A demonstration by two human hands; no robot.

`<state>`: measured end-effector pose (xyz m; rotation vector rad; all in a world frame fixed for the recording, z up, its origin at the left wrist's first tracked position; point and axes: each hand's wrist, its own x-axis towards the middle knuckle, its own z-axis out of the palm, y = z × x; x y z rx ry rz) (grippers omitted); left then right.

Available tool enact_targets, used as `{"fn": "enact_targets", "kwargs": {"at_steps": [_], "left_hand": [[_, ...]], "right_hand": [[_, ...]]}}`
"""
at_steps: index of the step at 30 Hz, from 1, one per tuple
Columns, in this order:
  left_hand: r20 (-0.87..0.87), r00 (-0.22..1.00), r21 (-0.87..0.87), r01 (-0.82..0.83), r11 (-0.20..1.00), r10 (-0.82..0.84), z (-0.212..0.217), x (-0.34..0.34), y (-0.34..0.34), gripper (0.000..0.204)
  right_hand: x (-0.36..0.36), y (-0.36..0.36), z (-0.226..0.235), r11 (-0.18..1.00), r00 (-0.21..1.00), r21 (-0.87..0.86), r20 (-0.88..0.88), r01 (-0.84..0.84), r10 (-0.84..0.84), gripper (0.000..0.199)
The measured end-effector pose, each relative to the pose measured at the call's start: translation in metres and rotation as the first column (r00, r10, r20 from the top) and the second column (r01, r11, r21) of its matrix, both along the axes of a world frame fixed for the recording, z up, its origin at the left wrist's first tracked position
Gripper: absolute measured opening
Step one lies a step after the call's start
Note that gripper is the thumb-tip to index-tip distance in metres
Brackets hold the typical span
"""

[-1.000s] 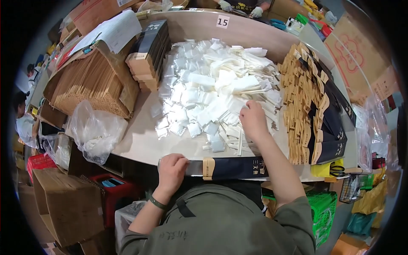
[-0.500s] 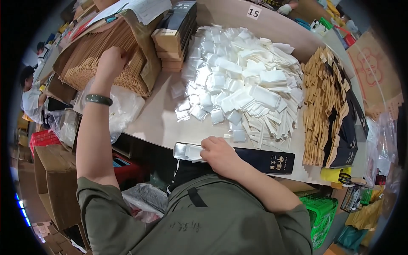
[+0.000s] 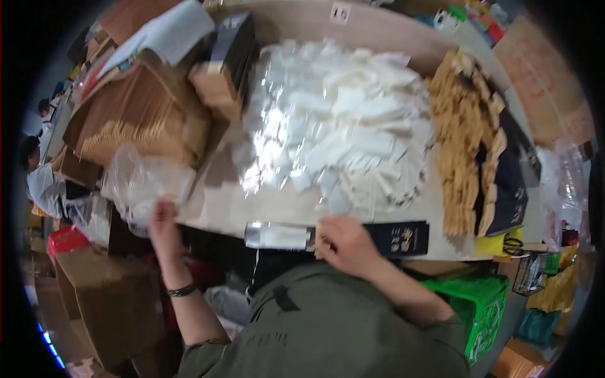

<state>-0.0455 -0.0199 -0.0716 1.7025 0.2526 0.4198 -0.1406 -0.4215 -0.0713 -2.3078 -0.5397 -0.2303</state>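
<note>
One left hand (image 3: 165, 220) now off brown stack (image 3: 129, 116) — hold unclear; right hand (image 3: 346, 244) narrow on dark pouch (image 3: 398, 238)

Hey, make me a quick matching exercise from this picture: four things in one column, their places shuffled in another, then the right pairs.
Things
1. Right hand
2. Left hand
3. Green crate
4. White packets

Places
A. Spread over the middle of the table
B. On the dark package
C. Below the near edge, at right
D. By the clear plastic bag

Pairs: 1-B, 2-D, 3-C, 4-A
</note>
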Motion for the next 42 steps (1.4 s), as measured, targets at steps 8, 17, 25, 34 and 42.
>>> {"fn": "enact_targets", "kwargs": {"at_steps": [8, 17, 25, 34, 42], "left_hand": [[-0.577, 0.725, 0.357, 0.637, 0.683, -0.375, 0.024, -0.021, -0.040, 0.005], [-0.170, 0.882, 0.580, 0.450, 0.679, -0.440, -0.014, -0.055, -0.170, 0.017], [-0.385, 0.616, 0.077, 0.763, 0.642, -0.687, -0.002, -0.057, -0.220, 0.035], [-0.254, 0.678, 0.889, 0.445, 0.110, -0.689, 0.009, -0.038, -0.161, 0.054], [-0.458, 0.682, 0.095, 0.676, 0.731, -0.571, 0.011, -0.040, -0.170, 0.024]], "right_hand": [[-0.002, -0.022, -0.006, 0.985, 0.993, -0.126, -0.040, -0.118, 0.114, 0.036], [-0.007, -0.005, -0.008, 0.985, 0.998, -0.160, -0.008, -0.062, 0.062, 0.035], [-0.008, -0.004, -0.010, 0.973, 1.000, -0.232, 0.019, -0.009, 0.014, 0.047], [-0.006, 0.013, 0.032, 0.980, 0.982, -0.174, 0.149, -0.092, 0.118, 0.034], [0.095, -0.226, 0.184, 0.795, 0.755, -0.383, 0.640, 0.471, -0.139, 0.023]]}}
